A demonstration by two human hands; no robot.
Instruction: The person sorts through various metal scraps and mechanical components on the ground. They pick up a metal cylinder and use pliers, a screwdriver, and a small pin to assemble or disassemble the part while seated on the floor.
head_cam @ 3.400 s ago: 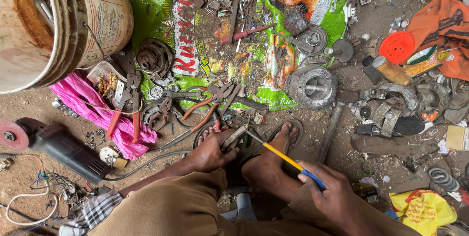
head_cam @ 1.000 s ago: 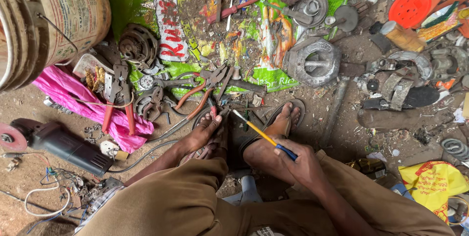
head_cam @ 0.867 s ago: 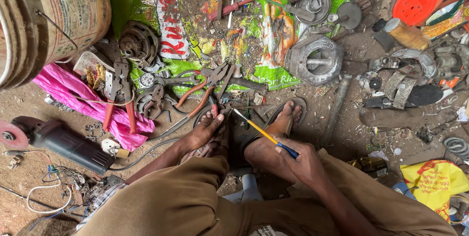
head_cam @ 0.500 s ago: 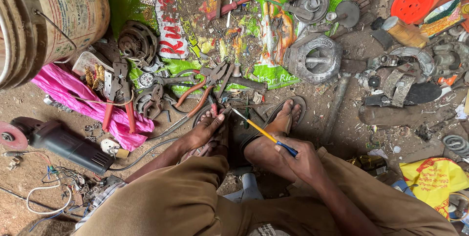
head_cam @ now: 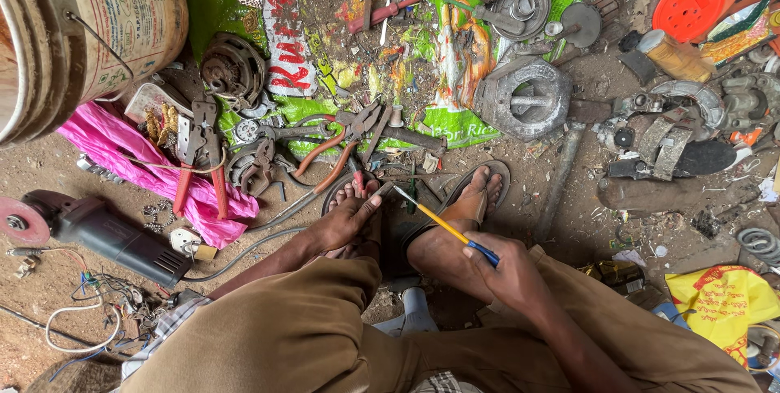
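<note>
I squat over a dirt floor with my sandalled feet (head_cam: 475, 198) among scrap metal. My right hand (head_cam: 508, 271) grips the blue end of a long yellow screwdriver (head_cam: 443, 226), whose tip points up and left toward a small dark metal part (head_cam: 382, 190). My left hand (head_cam: 345, 218) holds that part between thumb and fingers, just in front of my left foot. Orange-handled pliers (head_cam: 337, 149) lie right beyond the left hand.
A large bucket (head_cam: 89, 27) stands at the top left. An angle grinder (head_cam: 89, 230) with its cord lies at the left, by a pink cloth (head_cam: 138, 169). A round metal housing (head_cam: 524, 100) rests on a green printed sack (head_cam: 357, 43). More scrap parts crowd the right.
The view has shifted a little. My left hand has closed its fingers more around the small part, and the screwdriver tip stays against it. My right hand holds steady.
</note>
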